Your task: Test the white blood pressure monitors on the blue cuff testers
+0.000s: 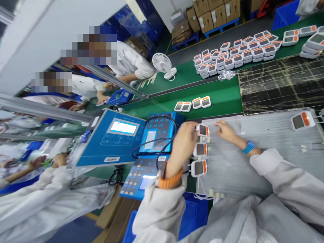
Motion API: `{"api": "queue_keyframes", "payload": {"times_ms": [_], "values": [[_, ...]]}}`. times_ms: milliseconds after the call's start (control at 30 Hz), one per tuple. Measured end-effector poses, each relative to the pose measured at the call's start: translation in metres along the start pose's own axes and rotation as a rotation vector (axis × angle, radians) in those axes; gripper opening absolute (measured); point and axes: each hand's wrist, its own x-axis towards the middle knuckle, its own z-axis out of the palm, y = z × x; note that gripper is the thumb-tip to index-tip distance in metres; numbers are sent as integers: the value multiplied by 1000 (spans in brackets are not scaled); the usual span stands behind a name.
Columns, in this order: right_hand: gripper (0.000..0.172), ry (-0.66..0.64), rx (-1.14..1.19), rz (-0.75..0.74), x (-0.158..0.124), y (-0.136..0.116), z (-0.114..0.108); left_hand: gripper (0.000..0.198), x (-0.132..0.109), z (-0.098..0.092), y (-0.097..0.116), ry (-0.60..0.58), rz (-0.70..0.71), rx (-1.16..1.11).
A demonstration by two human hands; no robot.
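Head view: hands (226, 131), green assembly bench (217, 99)

I'm seeing white devices (198, 168) with orange edges showing at 4 o'clock, an orange wristband (170, 179) at 6 o'clock, a blue watch strap (248, 147) at 3 o'clock, a blue tester panel (111, 143) at 9 o'clock, and a green conveyor belt (215, 98) running toward 2 o'clock.

I'm working on an electronics production line: rows of white devices (227, 57) are sitting on a green conveyor (192, 82), co-workers in white smocks (129, 59) are working alongside me, a blue tester (118, 136) is standing close by, and cartons (210, 15) are waiting on blue pallets (220, 27).
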Motion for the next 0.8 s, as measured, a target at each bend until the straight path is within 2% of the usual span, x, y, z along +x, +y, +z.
{"api": "queue_keyframes", "payload": {"times_ms": [67, 167, 233, 300, 333, 433, 467, 533, 600, 633, 700, 733, 800], "values": [[59, -36, 8, -37, 6, -15, 9, 38, 21, 1, -8, -45, 28, 19], [79, -57, -12, -46, 11, -34, 23, 40, 44, 15, -19, -187, 117, 40], [78, -66, -39, -29, 13, -44, 28, 34, 52, 29, -27, -267, 153, 105], [71, -76, -74, 1, 13, -52, 24, 20, 56, 42, -33, -277, 128, 186], [67, -78, -94, 24, 13, -54, 18, 19, 57, 46, -35, -263, 99, 212], [61, -47, -185, 187, 8, -46, -23, 23, 62, 48, -41, -265, 72, 196], [60, -19, -227, 281, 5, -37, -45, 26, 64, 45, -43, -283, 90, 170], [67, 44, -304, 463, -1, -10, -96, 51, 70, 32, -48, -303, 136, 102], [74, 189, -422, 750, -4, 22, -149, 65, 83, 16, -52, -259, 156, 49], [76, 280, -468, 821, -3, 38, -172, 63, 92, 8, -54, -218, 151, 39], [87, 505, -548, 884, 3, 60, -203, 55, 116, -5, -56, -137, 112, 56], [90, 575, -587, 867, 9, 65, -210, 52, 130, -8, -56, -109, 84, 79], [86, 619, -654, 737, 24, 65, -205, 50, 160, -11, -53, -98, -23, 153]]}}
